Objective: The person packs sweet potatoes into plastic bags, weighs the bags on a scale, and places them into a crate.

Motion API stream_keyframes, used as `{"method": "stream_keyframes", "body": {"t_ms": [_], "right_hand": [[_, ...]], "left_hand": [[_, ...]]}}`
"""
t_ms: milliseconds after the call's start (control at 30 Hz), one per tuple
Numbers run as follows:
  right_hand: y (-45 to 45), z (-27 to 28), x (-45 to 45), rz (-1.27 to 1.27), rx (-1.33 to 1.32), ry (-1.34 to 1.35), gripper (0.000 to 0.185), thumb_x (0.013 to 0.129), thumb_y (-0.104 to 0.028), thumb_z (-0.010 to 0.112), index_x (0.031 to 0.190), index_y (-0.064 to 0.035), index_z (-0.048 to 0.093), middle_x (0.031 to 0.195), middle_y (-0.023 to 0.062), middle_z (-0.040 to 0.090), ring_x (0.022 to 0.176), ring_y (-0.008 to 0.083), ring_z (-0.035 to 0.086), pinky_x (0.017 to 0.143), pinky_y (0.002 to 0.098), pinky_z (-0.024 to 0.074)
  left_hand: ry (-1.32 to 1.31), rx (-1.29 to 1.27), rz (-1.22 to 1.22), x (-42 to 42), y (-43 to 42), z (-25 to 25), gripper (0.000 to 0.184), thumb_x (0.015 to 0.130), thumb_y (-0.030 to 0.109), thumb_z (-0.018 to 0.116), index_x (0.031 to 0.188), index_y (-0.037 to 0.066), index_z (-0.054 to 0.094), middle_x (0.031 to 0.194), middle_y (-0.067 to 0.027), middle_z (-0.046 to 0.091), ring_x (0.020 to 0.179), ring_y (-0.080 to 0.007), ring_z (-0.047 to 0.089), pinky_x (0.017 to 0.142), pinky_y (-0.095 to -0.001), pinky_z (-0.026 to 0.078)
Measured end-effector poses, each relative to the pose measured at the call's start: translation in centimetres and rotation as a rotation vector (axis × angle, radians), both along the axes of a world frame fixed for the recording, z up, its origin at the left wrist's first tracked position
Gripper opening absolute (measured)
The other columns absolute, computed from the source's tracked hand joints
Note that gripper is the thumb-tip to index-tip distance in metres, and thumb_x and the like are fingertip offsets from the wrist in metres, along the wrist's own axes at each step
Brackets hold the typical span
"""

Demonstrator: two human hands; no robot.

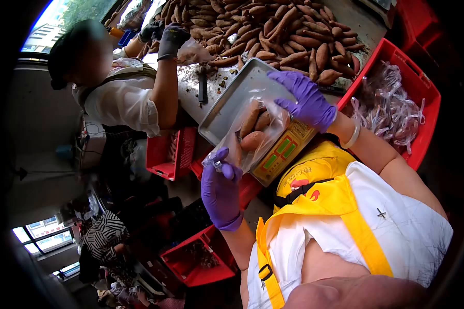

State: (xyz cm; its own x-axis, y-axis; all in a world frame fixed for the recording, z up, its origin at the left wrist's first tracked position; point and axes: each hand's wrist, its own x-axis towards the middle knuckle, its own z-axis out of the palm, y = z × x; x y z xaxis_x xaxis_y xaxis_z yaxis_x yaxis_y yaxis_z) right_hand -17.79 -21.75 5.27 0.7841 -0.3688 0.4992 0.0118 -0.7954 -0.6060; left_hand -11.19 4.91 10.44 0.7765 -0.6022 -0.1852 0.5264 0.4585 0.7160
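My left hand (221, 190), in a purple glove, is closed on the gathered end of a clear plastic bag (246, 157). Several reddish-brown sweet potatoes (253, 140) lie inside the bag. It rests on the grey metal tray (221, 110) of a weighing scale, whose yellow panel (281, 153) has green-lit displays. My right hand (306, 100), also purple-gloved, is open over the tray's far right side, fingers stretched out. Its lower fingers or thumb come up against the bag's edge; whether they touch it I cannot tell.
A big heap of sweet potatoes (273, 31) covers the table beyond the scale. On the right, a red crate (430, 98) holds crumpled clear bags (389, 108). More red crates (162, 159) stand at left and below. A co-worker with dark gloves (172, 41) works at upper left.
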Motion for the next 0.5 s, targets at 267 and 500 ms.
{"method": "stream_keyframes", "body": {"t_ms": [267, 500], "right_hand": [[9.1, -0.4, 6.2, 0.824, 0.048, 0.559, 0.028, 0.076, -0.027, 0.064, 0.096, -0.0083, 0.064, 0.100, 0.0155, 0.064, 0.094, 0.0346, 0.062, 0.084, 0.0409, 0.0488], [8.2, -5.4, 7.9, 0.927, -0.061, 0.433, 0.020, 0.079, -0.020, 0.063, 0.096, -0.0084, 0.065, 0.092, 0.0133, 0.067, 0.089, 0.0327, 0.064, 0.077, 0.0395, 0.0498]], "left_hand": [[-0.316, 0.204, -0.102, -1.2, -4.3, 1.8, 0.041, 0.098, 0.027, 0.045, 0.122, -0.005, 0.054, 0.095, -0.0073, 0.060, 0.087, -0.0132, 0.055, 0.079, -0.0261, 0.042], [-0.083, -0.017, -0.021, -0.8, -1.2, 1.2, 0.041, 0.096, 0.027, 0.048, 0.124, -0.003, 0.050, 0.108, -0.0107, 0.062, 0.086, -0.0143, 0.056, 0.080, -0.0266, 0.045]]}}
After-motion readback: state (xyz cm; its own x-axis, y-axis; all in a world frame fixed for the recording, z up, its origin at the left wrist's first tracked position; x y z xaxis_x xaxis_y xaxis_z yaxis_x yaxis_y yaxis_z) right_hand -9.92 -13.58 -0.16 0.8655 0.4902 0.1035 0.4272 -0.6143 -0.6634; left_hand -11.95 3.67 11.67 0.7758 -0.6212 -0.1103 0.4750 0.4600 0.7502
